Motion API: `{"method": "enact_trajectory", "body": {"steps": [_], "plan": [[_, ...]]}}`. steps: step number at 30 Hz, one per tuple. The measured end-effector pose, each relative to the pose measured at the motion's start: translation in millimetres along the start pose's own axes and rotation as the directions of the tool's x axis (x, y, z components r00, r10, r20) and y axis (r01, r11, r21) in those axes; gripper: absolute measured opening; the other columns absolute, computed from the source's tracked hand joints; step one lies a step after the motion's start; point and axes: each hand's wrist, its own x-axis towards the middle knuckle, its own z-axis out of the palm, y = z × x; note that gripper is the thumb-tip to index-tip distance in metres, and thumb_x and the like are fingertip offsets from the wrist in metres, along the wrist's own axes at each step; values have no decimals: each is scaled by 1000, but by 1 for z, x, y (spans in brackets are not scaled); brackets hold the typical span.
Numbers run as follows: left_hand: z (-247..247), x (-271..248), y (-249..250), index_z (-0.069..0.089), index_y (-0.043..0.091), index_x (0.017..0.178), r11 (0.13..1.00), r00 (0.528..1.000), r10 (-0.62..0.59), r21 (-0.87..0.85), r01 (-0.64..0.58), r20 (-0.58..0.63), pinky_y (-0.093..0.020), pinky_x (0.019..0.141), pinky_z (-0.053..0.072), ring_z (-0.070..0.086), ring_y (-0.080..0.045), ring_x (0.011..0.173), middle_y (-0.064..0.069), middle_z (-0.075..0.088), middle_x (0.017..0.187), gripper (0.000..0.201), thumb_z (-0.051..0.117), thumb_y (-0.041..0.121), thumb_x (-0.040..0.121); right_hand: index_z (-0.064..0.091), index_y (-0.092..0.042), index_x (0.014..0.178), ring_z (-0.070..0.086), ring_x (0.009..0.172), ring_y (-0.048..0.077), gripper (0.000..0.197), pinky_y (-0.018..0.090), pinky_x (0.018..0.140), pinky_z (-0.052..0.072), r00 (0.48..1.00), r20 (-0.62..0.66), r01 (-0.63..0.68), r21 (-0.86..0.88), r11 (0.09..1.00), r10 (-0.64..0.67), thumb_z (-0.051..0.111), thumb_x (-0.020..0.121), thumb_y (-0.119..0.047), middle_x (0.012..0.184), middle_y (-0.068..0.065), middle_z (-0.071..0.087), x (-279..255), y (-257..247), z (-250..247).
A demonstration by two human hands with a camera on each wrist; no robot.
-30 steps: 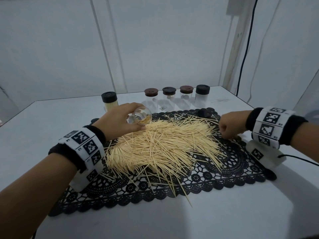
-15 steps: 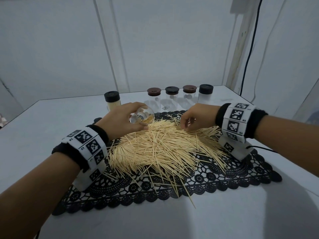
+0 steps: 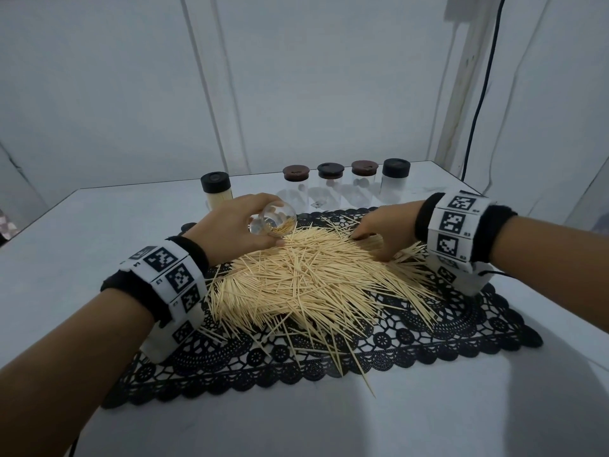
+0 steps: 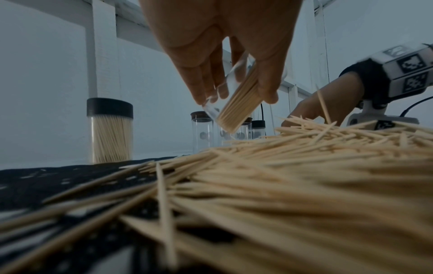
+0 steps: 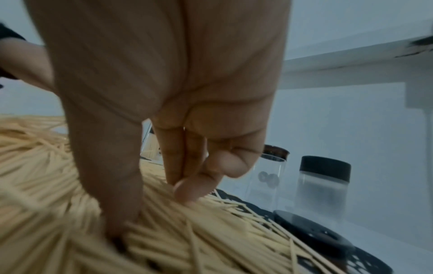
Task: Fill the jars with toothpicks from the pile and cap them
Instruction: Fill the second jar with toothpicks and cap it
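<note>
One jar (image 3: 273, 220) is off the table, tilted in the left hand (image 3: 230, 229), whose fingers curl round the glass; its open mouth faces the right hand, probably so sticks can slide in. That right hand (image 3: 382, 230) is down on the toothpick pile (image 3: 306, 278) on the black lace mat (image 3: 428, 338), thumb and fingers closing on a small bunch. Behind the mat stand a capped, full jar (image 3: 216, 191) and four capped jars without toothpicks (image 3: 346, 184).

From the head, the held jar seems barely filled; the left wrist view shows a packed bundle (image 4: 239, 103) along its lower side. Only the right wrist view shows a loose black lid (image 5: 311, 233) lying on the mat beside the pile, likely kept near for capping.
</note>
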Motion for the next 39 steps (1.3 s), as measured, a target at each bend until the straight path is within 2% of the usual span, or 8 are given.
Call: {"method": "enact_trajectory", "body": {"steps": [3, 7, 19, 24, 28, 33, 37, 39], "plan": [[0, -1, 1, 53, 20, 125, 1000, 1000, 0, -5, 0, -2, -25, 91, 43, 54, -10, 102, 7, 58, 109, 57, 77, 30, 74, 61, -2, 98, 53, 81, 25, 22, 31, 77, 44, 998, -56, 14, 9, 1000, -13, 56, 86, -20, 95, 11, 63, 2, -1, 1], [-2, -1, 1, 53, 19, 124, 1000, 1000, 1, -6, -1, -4, -28, 93, 44, 54, -12, 102, 6, 59, 109, 56, 77, 30, 74, 46, -11, 71, 36, 61, 17, 17, 24, 59, 32, 995, -101, -1, 2, 1000, 1, 51, 87, -15, 69, 4, 45, 1, -5, 0], [-1, -1, 2, 53, 18, 124, 1000, 1000, -13, -6, 13, 11, -30, 96, 45, 55, -12, 105, 8, 58, 109, 57, 76, 31, 74, 37, -17, 58, 31, 51, 7, 36, 15, 51, 26, 975, -223, 22, 16, 1000, -18, 58, 87, -23, 57, -3, 38, 0, -13, -5], [-1, 0, 2, 53, 17, 124, 999, 999, -44, -10, 44, 10, -30, 95, 45, 55, -11, 102, 9, 58, 106, 56, 76, 31, 75, 55, -7, 70, 36, 52, 12, 22, 18, 52, 28, 944, -331, 30, 138, 990, 18, 62, 85, -20, 62, 4, 49, -3, -14, -15], [-1, 0, 0, 52, 16, 126, 998, 998, -55, 8, 54, 11, -26, 92, 44, 55, -10, 101, 8, 58, 108, 59, 75, 35, 75, 48, -18, 57, 41, 45, 4, 32, 12, 46, 29, 925, -372, 44, 306, 951, 77, 64, 85, -22, 53, -7, 47, -9, -11, -27], [-1, 2, -2, 53, 19, 124, 997, 998, -65, 35, 65, 16, -11, 73, 36, 52, -7, 94, 7, 58, 105, 57, 74, 38, 75, 67, 1, 78, 48, 42, -2, 21, 8, 46, 38, 875, -460, 183, 600, 778, 149, 69, 82, -19, 59, 2, 61, -14, -17, -40], [0, 1, -2, 54, 18, 123, 997, 996, -81, 16, 80, 29, -18, 79, 38, 53, -7, 92, 6, 59, 103, 57, 75, 39, 74, 67, 2, 86, 60, 49, 2, 7, 13, 53, 51, 861, -481, 360, 808, 465, 168, 66, 82, -4, 59, -2, 66, -17, -31, -55], [0, 1, -2, 54, 19, 123, 996, 996, -87, 18, 86, 34, -19, 80, 38, 54, -8, 93, 5, 60, 103, 57, 75, 39, 74, 66, 8, 93, 60, 50, 4, 14, 15, 56, 53, 832, -523, 438, 824, 360, 185, 64, 82, 0, 66, 6, 69, -17, -38, -64]]}}
